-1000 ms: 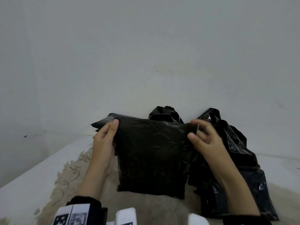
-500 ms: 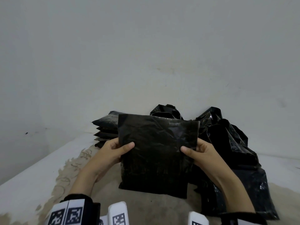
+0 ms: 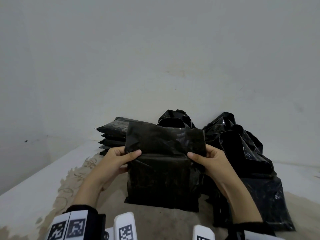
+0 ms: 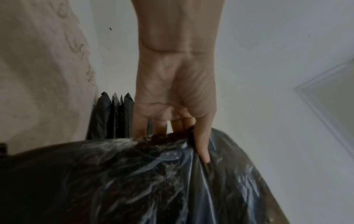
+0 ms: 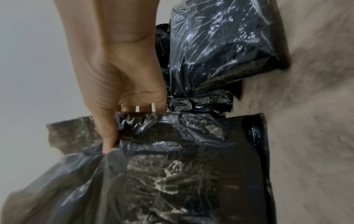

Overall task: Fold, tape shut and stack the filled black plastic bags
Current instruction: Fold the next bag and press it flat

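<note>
A filled black plastic bag [image 3: 162, 177] stands upright on the beige cloth in front of me. My left hand [image 3: 121, 157] pinches its left edge about a third of the way down, thumb on the near face and fingers behind. My right hand [image 3: 204, 158] pinches the right edge the same way. The empty top flap [image 3: 164, 137] rises above both thumbs. The left wrist view has the thumb [image 4: 201, 145] pressed on the crinkled bag [image 4: 134, 181]. In the right wrist view the thumb [image 5: 109, 133] presses the bag [image 5: 172, 166] too.
A stack of flat black bags [image 3: 112, 135] lies behind on the left by the wall. A pile of loose black bags [image 3: 242, 153] sits to the right, reaching the cloth's near edge. White floor [image 3: 34, 179] runs along the left of the beige cloth [image 3: 72, 179].
Both hands slid down from the bag's top corners to its sides. Thumbs now press on the near face, leaving the top flap free above them.
</note>
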